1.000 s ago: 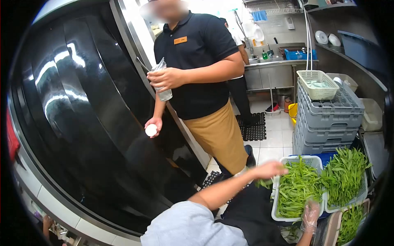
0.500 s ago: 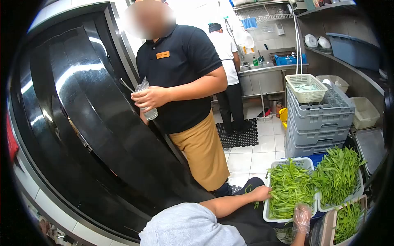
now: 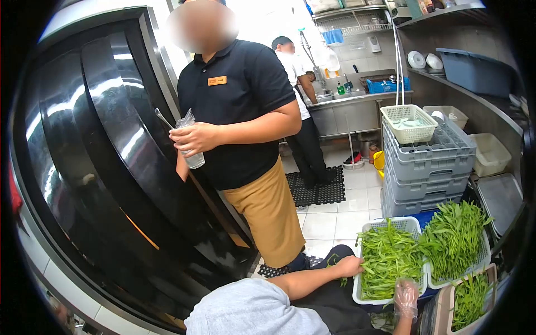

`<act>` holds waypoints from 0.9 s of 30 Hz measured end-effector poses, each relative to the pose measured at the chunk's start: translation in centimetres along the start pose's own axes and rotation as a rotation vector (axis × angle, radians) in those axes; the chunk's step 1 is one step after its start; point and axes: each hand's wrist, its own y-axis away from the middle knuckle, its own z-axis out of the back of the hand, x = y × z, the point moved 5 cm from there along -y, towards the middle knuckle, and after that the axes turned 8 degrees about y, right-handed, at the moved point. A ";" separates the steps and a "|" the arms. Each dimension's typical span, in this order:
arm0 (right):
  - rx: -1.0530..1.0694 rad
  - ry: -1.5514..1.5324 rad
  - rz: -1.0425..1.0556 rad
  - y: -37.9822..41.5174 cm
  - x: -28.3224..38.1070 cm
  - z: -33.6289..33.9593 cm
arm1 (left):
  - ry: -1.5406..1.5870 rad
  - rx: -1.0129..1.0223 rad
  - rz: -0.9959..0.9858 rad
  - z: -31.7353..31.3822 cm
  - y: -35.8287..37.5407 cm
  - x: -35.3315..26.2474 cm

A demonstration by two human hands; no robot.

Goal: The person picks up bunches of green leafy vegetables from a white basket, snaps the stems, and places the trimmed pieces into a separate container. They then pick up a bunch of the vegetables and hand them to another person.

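Bare and curled, my left hand (image 3: 349,266) is at the left rim of a white basket (image 3: 357,295), with thin green stems and leaves (image 3: 333,259) poking out beside it. My right hand (image 3: 406,298), in a clear plastic glove, is at the basket's near edge, its fingers bent together against the leafy greens (image 3: 391,259). Whatever its fingertips hold is hidden. Long cut greens fill that basket. A second basket (image 3: 484,258) beside it is heaped with more leafy stalks (image 3: 455,237), and a beige bin (image 3: 446,319) nearer me holds further greens (image 3: 472,301).
A person in a black shirt (image 3: 240,84) stands close ahead, holding a glass (image 3: 192,159), beside a dark strip curtain (image 3: 111,167). Stacked grey racks (image 3: 427,167) rise behind the baskets. Another person (image 3: 304,106) is at the sink (image 3: 349,95). A shelf (image 3: 469,84) runs along the right.
My view has shifted slightly, so the scene sits a little further left. The person at the sink has turned sideways, an arm towards the counter. My hands stay by the same basket.
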 end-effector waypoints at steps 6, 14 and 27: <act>0.004 0.017 -0.043 0.2 0.2 0.0 | 0.013 -0.007 0.005 0.0 0.2 0.2; 0.003 -0.009 -0.011 -0.5 1.5 1.4 | 0.038 -0.007 0.008 0.3 0.4 -0.2; 0.043 -0.019 -0.025 0.0 0.3 0.5 | 0.424 -0.141 0.143 5.9 -0.3 -0.9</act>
